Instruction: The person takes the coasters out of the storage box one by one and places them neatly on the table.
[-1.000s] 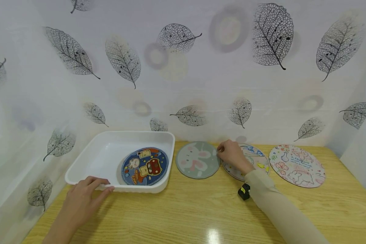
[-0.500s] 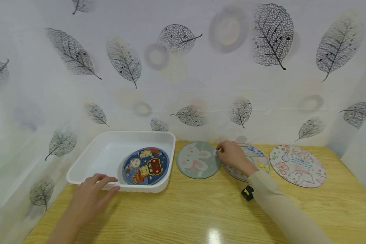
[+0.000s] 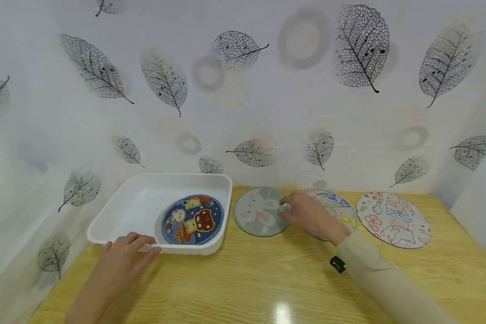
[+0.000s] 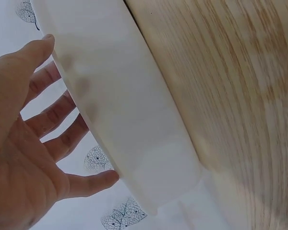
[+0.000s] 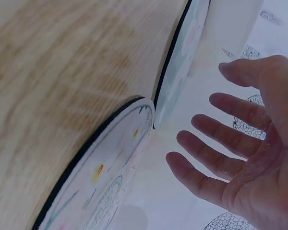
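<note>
In the head view my left hand (image 3: 123,256) holds the near rim of a white plastic basin (image 3: 117,220). The left wrist view has its fingers over the basin's rim, with the thumb at the edge. Inside the basin lies a round blue mat (image 3: 194,220) with cartoon prints. My right hand (image 3: 309,216) hovers over the right edge of a round green bunny mat (image 3: 255,213), partly covering it. In the right wrist view its fingers (image 5: 221,132) are spread and loosely bent, apart from the mats and holding nothing.
Partly behind my right hand lies a round mat with blue and yellow drawings (image 3: 342,211). A pink bunny mat (image 3: 394,220) lies farther right on the wooden table (image 3: 243,279). A leaf-printed sheet (image 3: 243,103) hangs behind the table.
My right hand has turned and its fingers have opened out from their earlier bunched pose at the green mat's edge. The left hand slid slightly right along the basin's rim.
</note>
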`<state>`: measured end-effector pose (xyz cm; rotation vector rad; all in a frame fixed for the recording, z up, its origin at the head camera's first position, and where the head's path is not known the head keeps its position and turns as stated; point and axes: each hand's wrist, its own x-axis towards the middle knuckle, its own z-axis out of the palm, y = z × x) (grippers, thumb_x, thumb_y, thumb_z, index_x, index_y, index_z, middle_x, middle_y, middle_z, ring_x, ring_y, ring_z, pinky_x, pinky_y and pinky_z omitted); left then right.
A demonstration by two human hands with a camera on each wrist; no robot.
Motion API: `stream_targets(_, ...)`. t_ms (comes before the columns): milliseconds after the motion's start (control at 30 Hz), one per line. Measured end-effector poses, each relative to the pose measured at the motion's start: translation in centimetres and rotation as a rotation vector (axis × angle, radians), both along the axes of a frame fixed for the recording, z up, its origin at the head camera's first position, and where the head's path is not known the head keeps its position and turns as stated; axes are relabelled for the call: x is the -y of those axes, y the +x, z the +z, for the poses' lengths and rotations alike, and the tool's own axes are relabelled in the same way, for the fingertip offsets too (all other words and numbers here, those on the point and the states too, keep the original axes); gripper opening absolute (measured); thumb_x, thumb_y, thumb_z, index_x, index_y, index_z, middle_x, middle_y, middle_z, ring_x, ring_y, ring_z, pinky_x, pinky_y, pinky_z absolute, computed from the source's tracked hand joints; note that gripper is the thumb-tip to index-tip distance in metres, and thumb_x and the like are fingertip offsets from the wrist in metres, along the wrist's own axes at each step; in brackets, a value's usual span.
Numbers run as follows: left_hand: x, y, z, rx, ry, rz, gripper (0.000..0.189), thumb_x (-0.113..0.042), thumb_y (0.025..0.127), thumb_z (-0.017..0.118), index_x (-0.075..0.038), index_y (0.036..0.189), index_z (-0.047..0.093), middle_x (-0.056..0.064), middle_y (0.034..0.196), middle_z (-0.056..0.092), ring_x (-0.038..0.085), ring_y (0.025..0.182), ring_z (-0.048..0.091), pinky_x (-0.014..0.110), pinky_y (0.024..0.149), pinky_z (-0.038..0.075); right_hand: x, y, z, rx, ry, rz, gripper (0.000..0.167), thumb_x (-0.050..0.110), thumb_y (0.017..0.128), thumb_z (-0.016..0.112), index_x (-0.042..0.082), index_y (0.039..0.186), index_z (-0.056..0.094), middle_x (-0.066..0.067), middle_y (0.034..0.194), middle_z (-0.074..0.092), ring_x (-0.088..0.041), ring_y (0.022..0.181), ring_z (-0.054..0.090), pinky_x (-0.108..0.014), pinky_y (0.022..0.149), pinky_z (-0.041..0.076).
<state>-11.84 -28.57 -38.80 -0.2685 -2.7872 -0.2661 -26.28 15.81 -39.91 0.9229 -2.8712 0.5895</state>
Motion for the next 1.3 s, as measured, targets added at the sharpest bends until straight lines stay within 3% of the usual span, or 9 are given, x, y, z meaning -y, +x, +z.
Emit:
stream_targets(167,-0.1,0.2,-0.1,-0.010,-0.008,-0.002,0.018,-0.034,0.091,0.077,-0.021,0.104,0.074,0.006,0.105,0.073,0.035,0.096,0.069,0.067,0.081,0.049,0.3,1.1,-0.2,-0.065,0.006,0.025,0.033,0.028,0.095,0.071,0.004,0.116,0.074,-0.015,0.115,0.075,-0.032,0.100,0.073,-0.048,0.087,0.060)
stream_targets(433,0.0,0.5,-0.3,-0.021,-0.002,0.007,0.019,-0.034,0.089,0.079,-0.022,0.103,0.075,0.005,0.104,0.073,0.034,0.095,0.069,0.065,0.081,0.048,0.6,2.1,-0.6,-0.133,0.007,0.059,0.033,0.029,0.093,0.072,0.004,0.114,0.075,-0.013,0.113,0.076,-0.031,0.100,0.073,-0.047,0.088,0.060)
stream_targets(700,0.0,1.1,-0.3,-0.002,0.013,0.009,0.018,-0.033,0.089,0.079,-0.022,0.102,0.075,0.004,0.104,0.072,0.035,0.096,0.067,0.064,0.082,0.047,1.7,2.6,0.1,-0.146,-0.026,0.084,0.034,0.033,0.093,0.074,0.008,0.116,0.075,-0.010,0.117,0.074,-0.029,0.102,0.073,-0.046,0.086,0.060)
stream_targets(1300,-0.2,1.7,-0.9,-0.091,0.013,-0.016,0.022,-0.029,0.083,0.084,-0.021,0.101,0.074,0.000,0.100,0.071,0.032,0.094,0.068,0.059,0.080,0.047,7.1,2.5,2.0,-0.300,-0.154,0.216,0.029,0.032,0.091,0.076,0.010,0.110,0.075,-0.005,0.112,0.076,-0.023,0.105,0.072,-0.039,0.092,0.058)
